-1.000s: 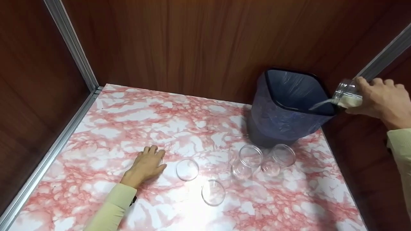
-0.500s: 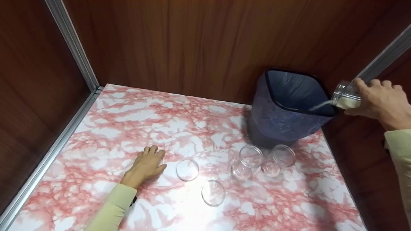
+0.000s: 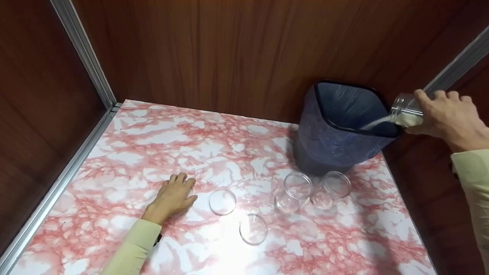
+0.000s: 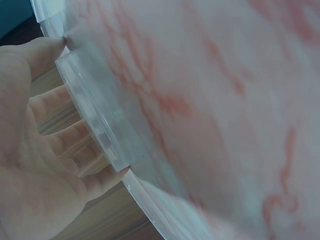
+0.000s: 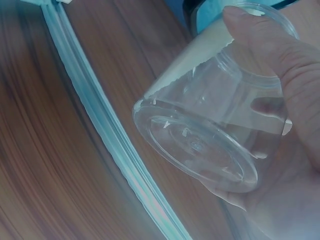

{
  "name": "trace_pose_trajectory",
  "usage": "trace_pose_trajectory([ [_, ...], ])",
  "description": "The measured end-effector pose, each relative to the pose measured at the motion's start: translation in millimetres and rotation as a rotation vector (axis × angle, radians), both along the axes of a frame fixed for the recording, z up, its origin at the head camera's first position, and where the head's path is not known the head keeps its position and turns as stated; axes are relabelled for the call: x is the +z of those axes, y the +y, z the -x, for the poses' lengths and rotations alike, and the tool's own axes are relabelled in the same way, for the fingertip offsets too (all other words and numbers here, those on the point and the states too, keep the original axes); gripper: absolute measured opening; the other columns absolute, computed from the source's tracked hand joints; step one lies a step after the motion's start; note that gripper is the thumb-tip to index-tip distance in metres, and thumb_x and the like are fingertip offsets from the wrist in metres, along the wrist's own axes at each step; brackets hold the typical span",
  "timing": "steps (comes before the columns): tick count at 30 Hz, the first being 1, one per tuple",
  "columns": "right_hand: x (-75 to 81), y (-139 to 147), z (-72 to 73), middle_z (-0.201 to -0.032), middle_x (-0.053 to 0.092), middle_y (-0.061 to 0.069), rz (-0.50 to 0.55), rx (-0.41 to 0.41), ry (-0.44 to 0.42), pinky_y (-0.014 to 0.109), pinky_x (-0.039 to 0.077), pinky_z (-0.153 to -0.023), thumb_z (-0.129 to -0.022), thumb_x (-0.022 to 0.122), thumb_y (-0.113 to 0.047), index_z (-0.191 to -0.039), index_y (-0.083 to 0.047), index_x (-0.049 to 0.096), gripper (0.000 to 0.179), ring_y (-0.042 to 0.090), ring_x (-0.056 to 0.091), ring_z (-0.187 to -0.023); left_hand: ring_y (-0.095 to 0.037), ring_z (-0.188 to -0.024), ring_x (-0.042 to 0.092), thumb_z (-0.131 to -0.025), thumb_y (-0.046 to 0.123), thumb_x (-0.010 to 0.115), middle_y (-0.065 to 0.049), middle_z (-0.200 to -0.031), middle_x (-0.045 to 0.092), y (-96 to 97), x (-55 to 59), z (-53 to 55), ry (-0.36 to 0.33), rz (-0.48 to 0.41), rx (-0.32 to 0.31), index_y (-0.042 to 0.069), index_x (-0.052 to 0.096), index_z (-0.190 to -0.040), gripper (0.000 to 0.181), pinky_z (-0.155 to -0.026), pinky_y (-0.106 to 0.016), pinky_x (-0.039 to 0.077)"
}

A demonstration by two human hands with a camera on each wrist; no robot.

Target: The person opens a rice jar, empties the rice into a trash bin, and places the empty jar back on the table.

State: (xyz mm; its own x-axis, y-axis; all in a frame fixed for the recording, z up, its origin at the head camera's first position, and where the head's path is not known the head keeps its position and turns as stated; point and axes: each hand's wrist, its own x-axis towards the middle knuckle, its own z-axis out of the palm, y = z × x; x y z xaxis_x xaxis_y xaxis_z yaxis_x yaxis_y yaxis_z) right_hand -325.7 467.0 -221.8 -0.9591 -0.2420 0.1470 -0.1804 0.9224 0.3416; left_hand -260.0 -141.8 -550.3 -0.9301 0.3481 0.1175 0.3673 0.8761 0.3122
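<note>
My right hand (image 3: 452,118) grips a clear plastic jar (image 3: 408,110), tipped on its side with its mouth over the bin's right rim. Pale, fine grains (image 3: 376,123) stream from the jar into the lined bin (image 3: 313,145). In the right wrist view, the jar (image 5: 200,120) shows its base, and a layer of grains lies along its lower wall. My left hand (image 3: 172,198) rests on the table with fingers spread and holds nothing. In the left wrist view, a clear lid (image 4: 95,110) appears beside its fingers. Another clear round lid (image 3: 253,229) lies nearer the front.
Two clear jars without lids, a left one (image 3: 288,202) and a right one (image 3: 323,200), stand in front of the bin. Dark wood panels (image 3: 229,57) enclose the marbled red-and-white table (image 3: 145,152). Metal rails (image 3: 88,53) run along the corners.
My right hand and the jar have shifted slightly left, farther over the bin. The stream of grains looks thicker. The left hand stays in place.
</note>
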Motion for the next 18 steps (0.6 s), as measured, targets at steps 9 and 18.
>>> trace_pose_trajectory([
  [9,-2.5,-1.7,-2.1,-0.093,0.050,0.038,-0.006,0.040,0.035,0.064,0.038,-0.061,-0.061,0.088,-0.036,-0.129,-0.001,0.038,0.092,0.057,0.047,-0.081,-0.040,-0.106,0.049,-0.088,0.035,0.067,-0.020,-0.120,0.053,-0.1,0.1,-0.5,0.016,0.006,-0.006,0.010,0.061,-0.109,0.033,-0.079,-0.055,0.045],
  [18,-2.9,-5.9,0.8,-0.088,0.050,0.037,-0.036,0.047,0.030,0.061,0.037,-0.061,-0.061,0.087,-0.031,-0.125,-0.001,0.039,0.086,0.057,0.047,-0.080,-0.041,-0.109,0.048,-0.089,0.035,0.066,-0.020,-0.122,0.052,-0.2,0.1,-0.2,0.004,0.008,-0.007,0.010,0.060,-0.111,0.033,-0.082,-0.056,0.044],
])
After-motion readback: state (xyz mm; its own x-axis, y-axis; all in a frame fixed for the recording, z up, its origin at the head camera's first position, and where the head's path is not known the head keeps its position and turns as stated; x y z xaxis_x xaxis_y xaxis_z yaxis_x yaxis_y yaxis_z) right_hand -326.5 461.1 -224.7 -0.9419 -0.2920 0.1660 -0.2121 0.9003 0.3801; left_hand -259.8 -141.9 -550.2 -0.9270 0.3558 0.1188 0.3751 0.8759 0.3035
